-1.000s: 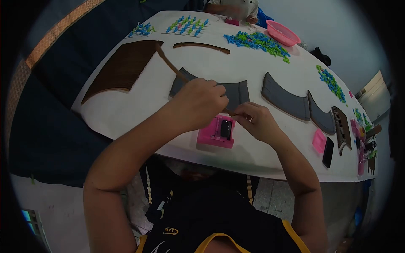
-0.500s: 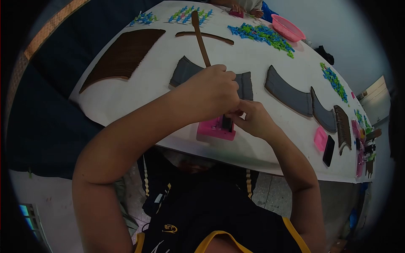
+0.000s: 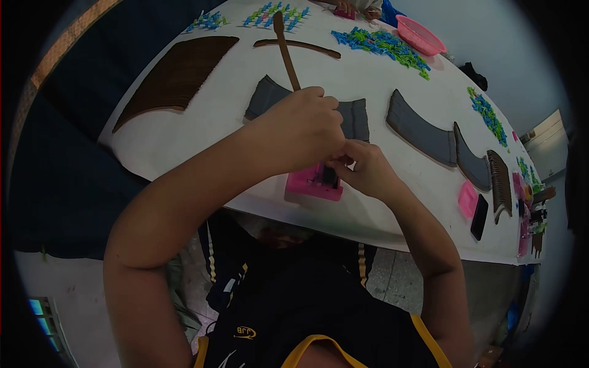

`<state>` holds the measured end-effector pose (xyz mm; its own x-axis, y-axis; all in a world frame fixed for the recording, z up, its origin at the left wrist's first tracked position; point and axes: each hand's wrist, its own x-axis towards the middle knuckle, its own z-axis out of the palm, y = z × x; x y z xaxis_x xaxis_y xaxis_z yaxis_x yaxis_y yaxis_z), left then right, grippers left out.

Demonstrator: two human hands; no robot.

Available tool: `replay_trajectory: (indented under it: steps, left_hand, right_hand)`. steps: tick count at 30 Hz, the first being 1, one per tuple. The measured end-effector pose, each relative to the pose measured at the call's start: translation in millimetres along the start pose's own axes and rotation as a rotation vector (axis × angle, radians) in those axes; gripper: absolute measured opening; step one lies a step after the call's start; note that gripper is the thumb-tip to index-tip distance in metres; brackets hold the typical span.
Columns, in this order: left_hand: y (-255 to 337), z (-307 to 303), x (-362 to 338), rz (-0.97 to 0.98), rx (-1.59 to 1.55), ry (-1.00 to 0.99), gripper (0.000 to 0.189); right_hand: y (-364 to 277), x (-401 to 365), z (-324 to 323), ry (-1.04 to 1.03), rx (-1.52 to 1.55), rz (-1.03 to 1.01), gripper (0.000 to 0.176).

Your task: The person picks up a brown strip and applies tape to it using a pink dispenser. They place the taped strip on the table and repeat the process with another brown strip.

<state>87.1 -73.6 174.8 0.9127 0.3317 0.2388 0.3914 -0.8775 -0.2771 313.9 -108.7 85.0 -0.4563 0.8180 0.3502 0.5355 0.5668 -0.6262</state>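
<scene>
My left hand [image 3: 310,132] is closed in a fist, and a long curved brown strip [image 3: 286,54] sticks out beyond it. Against its knuckle side, my right hand [image 3: 367,168] is pinched; what lies between its fingertips is hidden. Just below both hands sits a small pink box-like device [image 3: 300,186] with a dark part [image 3: 329,178] in it, near the table's front edge. Behind my left hand lies a curved grey sheet [image 3: 354,119], partly covered by the hand. Farther back, a second curved brown strip [image 3: 307,48] lies on the table.
On the white table [image 3: 245,202] lie a brown ridged sheet [image 3: 175,76], grey curved pieces [image 3: 423,135] and a slotted brown piece [image 3: 501,181]. Blue-green clips [image 3: 380,49] lie in piles. Right are a pink tray [image 3: 467,197] and phone [image 3: 480,218]. Another person's hand [image 3: 346,7] is at the far edge.
My hands and the brown strip have shifted slightly up and left in view. Both hands keep the same closed pose over the pink device.
</scene>
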Motion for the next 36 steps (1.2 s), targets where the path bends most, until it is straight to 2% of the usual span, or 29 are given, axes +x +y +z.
replay_trajectory:
  steps: [2, 6, 11, 15, 17, 36]
  left_hand:
    - [-0.2, 4.8, -5.1, -0.036, -0.072, 0.03, 0.008]
    - [-2.8, 20.1, -22.2, -0.06, -0.128, 0.06, 0.009]
    - [2.0, 59.3, -41.7, -0.107, -0.271, 0.181, 0.014]
    - [13.5, 78.9, -44.7, -0.134, -0.358, 0.228, 0.018]
    - [18.6, 84.0, -42.1, -0.154, -0.379, 0.311, 0.016]
    - [23.6, 91.5, -36.1, -0.143, -0.452, 0.334, 0.022]
  right_hand:
    - [2.1, -1.0, -0.6, 0.032, -0.009, -0.056, 0.02]
    - [2.4, -5.8, -2.4, 0.045, -0.015, -0.035, 0.022]
    - [6.3, -12.6, -12.0, -0.06, -0.091, -0.051, 0.019]
    - [11.8, -19.9, -18.6, -0.064, -0.122, -0.085, 0.019]
    - [14.7, -23.5, -21.7, -0.082, -0.11, -0.08, 0.033]
    - [16.2, -40.9, -36.0, -0.082, -0.138, -0.006, 0.026]
